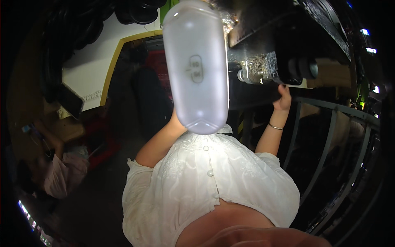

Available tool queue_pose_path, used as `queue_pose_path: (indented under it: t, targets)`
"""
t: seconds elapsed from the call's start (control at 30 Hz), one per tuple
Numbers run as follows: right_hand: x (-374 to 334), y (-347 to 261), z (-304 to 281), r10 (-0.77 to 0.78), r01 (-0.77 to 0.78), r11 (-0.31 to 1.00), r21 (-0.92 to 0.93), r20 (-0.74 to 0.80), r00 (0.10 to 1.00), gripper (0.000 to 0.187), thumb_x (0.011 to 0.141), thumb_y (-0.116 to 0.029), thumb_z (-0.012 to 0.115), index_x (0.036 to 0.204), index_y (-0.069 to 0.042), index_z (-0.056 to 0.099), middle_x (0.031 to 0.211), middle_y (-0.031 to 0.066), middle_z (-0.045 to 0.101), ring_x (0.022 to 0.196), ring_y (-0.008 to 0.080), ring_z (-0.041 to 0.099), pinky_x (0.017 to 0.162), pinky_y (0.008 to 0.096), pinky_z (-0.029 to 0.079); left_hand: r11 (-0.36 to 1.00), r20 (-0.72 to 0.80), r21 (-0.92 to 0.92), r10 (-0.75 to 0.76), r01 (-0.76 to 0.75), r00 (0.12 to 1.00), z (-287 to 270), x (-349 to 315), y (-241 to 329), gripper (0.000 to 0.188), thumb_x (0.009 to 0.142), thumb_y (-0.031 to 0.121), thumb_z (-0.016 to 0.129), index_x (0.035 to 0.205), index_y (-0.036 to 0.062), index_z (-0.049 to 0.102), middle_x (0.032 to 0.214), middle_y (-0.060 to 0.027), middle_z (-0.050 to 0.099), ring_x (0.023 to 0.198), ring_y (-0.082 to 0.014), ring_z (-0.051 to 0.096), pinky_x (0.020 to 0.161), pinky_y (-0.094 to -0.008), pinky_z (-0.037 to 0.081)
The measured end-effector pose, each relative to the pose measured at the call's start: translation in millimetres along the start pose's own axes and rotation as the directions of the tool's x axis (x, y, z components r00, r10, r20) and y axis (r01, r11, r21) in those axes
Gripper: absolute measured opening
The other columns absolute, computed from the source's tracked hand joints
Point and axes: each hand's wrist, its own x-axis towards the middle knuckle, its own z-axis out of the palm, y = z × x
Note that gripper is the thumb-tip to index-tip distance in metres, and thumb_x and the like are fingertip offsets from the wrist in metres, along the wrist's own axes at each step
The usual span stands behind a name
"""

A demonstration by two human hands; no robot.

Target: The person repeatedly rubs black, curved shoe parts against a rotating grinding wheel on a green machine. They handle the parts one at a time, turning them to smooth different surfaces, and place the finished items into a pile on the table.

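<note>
A large, pale, translucent oblong piece [199, 94] fills the upper middle, very close up. My left forearm [158, 142] runs up behind it, and the left hand is hidden there. Further right, my right hand [282, 99] is raised with a thin bangle on its wrist. Its thumb points upward beside the lower edge of a dark machine part [284, 74]. The other fingers are mostly hidden, so I cannot make out any grip. A shiny, foil-like wrapped part [259, 69] with a clear round end sits up and left of this hand.
At the upper left is a white tabletop [92, 57] with a yellow edge, a dark phone-like slab [72, 101] and black rounded items [88, 33]. Another person's pink sleeve [68, 173] shows at left, near a red stool [103, 142]. Metal railings [329, 136] stand at right.
</note>
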Motion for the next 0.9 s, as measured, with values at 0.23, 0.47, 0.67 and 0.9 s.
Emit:
queue_pose_path:
  t: [0.23,0.47,0.67,0.9]
  targets:
    - [41.6,-2.8,72.2,0.032,-0.058,0.972,0.226,0.114,0.993,0.031,0.085,-0.008,0.052,0.114,0.002,0.048,0.107,0.0098,0.058,0.099,0.0193,0.056,0.086,0.0323,0.046,0.998,-0.045,-0.059,-0.029,0.026,0.999,-34.6,-22.3,23.2,0.028,0.085,0.007,0.056,0.11,-0.0044,0.048,0.094,-0.0073,0.06,0.083,-0.0099,0.058,0.071,-0.0241,0.049]
    - [14.0,44.9,118.2,0.186,-0.238,0.936,0.258,0.21,0.96,0.038,0.081,-0.003,0.047,0.118,0.003,0.046,0.111,0.0125,0.057,0.101,0.022,0.056,0.089,0.0342,0.045,0.992,-0.349,0.126,0.058,-0.014,0.935,-88.1,-48.6,23.8,0.026,0.088,0.016,0.053,0.106,-0.0023,0.05,0.083,-0.006,0.061,0.061,-0.0084,0.058,0.047,-0.0192,0.047]
    - [-5.8,48.9,156.7,0.296,-0.333,0.942,0.027,0.394,0.87,0.047,0.081,-0.004,0.051,0.125,0.003,0.036,0.111,0.0123,0.053,0.098,0.0185,0.055,0.084,0.0295,0.046,0.98,-0.417,0.077,-0.134,0.182,0.899,-133.2,-47.0,2.7,0.029,0.087,0.014,0.051,0.11,-0.0042,0.047,0.075,-0.0037,0.056,0.054,-0.0081,0.056,0.048,-0.0198,0.049]
    - [15.5,37.7,171.5,0.396,-0.318,0.918,-0.236,0.495,0.773,0.024,0.079,-0.012,0.062,0.099,0.002,0.06,0.094,0.0065,0.062,0.089,0.012,0.056,0.08,0.0253,0.044,0.902,-0.099,0.319,-0.275,0.292,0.956,-133.4,-37.1,-81.7,0.041,0.077,0.006,0.053,0.115,-0.0098,0.047,0.072,-0.0095,0.058,0.057,-0.0116,0.059,0.05,-0.0229,0.048]
